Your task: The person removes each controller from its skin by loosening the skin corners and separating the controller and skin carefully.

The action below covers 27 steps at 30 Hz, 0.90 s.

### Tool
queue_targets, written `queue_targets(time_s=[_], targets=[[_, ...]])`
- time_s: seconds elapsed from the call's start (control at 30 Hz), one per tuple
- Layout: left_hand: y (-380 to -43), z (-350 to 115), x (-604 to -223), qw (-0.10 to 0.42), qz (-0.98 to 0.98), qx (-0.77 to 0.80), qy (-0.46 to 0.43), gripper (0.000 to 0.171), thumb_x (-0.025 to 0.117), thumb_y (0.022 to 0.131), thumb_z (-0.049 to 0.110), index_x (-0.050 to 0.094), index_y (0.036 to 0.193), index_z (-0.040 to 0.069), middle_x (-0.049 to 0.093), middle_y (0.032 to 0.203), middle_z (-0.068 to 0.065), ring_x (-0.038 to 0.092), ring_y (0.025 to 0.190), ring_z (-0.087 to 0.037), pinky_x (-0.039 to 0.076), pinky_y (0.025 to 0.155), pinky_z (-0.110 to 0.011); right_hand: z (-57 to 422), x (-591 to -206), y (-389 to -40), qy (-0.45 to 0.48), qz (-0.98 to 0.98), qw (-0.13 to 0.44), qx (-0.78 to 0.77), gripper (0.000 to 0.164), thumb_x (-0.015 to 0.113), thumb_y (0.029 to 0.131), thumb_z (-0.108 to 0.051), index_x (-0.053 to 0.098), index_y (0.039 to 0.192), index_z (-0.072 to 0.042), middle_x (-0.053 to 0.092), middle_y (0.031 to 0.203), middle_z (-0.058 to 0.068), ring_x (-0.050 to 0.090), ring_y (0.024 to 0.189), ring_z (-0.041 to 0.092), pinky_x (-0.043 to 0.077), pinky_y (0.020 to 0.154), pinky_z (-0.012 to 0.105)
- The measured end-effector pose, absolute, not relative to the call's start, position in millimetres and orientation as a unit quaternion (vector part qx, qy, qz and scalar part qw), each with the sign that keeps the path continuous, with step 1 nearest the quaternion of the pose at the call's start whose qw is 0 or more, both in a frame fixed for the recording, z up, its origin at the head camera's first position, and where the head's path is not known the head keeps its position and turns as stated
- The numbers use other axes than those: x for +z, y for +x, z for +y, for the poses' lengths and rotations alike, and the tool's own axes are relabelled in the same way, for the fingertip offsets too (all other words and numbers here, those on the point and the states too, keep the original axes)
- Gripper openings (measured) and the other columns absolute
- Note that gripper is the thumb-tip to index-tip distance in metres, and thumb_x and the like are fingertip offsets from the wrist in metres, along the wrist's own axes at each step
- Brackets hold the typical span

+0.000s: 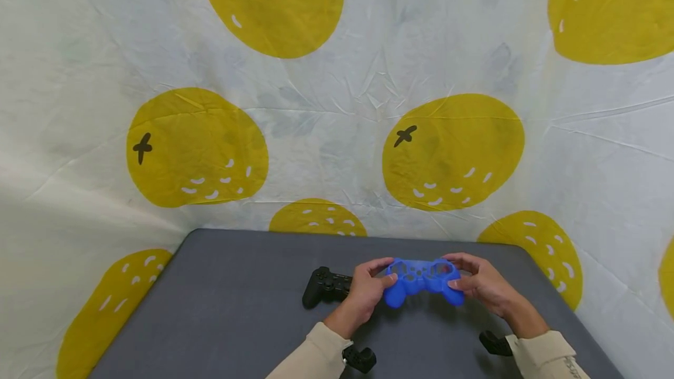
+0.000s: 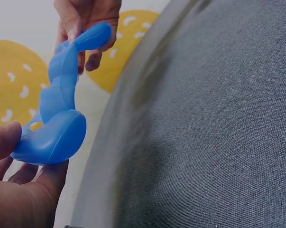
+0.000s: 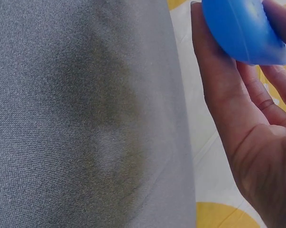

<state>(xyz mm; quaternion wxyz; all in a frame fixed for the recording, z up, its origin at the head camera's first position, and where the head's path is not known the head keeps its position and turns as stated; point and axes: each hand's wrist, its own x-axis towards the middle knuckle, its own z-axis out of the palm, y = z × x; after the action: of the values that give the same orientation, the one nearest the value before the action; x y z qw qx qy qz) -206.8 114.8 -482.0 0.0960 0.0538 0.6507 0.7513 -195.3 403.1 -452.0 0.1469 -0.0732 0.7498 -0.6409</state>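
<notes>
Between both hands, raised over the table, is a blue silicone controller cover (image 1: pixel 419 272) with cut-out holes on its face. The left hand (image 1: pixel 367 286) pinches its left end, thumb on the front and fingers behind. Its right end is pinched by the right hand (image 1: pixel 485 283) in the same way. In the left wrist view the cover (image 2: pixel 57 102) is seen edge-on, its rounded grip lobe near the left thumb. The right wrist view shows one blue lobe (image 3: pixel 244 31) between thumb and fingers. A black game controller (image 1: pixel 322 287) lies on the table, partly hidden behind the left hand.
The grey cloth-covered table (image 1: pixel 237 309) ends at a white curtain (image 1: pixel 326 151) printed with yellow fruit. Black wrist camera mounts (image 1: pixel 360 359) stick out below both cuffs.
</notes>
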Motion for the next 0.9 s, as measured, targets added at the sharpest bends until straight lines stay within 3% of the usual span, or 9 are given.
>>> queue_targets(time_s=[0.47, 0.9], targets=[[-204, 119, -487, 0.089, 0.659, 0.745, 0.058, 0.035, 0.075, 0.093, 0.000, 0.073, 0.128, 0.002, 0.067, 0.139, -0.022, 0.063, 0.130, -0.043, 0.059, 0.101, -0.043, 407, -459, -193, -0.057, 0.758, 0.156, -0.631, 0.049, 0.068, 0.098, -0.006, 0.054, 0.144, -0.004, 0.065, 0.117, -0.002, 0.071, 0.092, 0.016, 0.064, 0.081, 0.035], [-199, 121, -488, 0.077, 0.686, 0.721, 0.056, 0.035, 0.076, 0.092, 0.002, 0.075, 0.126, 0.007, 0.067, 0.139, -0.018, 0.062, 0.131, -0.037, 0.057, 0.102, -0.044, 409, -467, -193, -0.043, 0.754, 0.172, -0.632, 0.052, 0.068, 0.099, -0.006, 0.051, 0.147, -0.001, 0.064, 0.120, -0.002, 0.070, 0.088, 0.014, 0.063, 0.078, 0.032]])
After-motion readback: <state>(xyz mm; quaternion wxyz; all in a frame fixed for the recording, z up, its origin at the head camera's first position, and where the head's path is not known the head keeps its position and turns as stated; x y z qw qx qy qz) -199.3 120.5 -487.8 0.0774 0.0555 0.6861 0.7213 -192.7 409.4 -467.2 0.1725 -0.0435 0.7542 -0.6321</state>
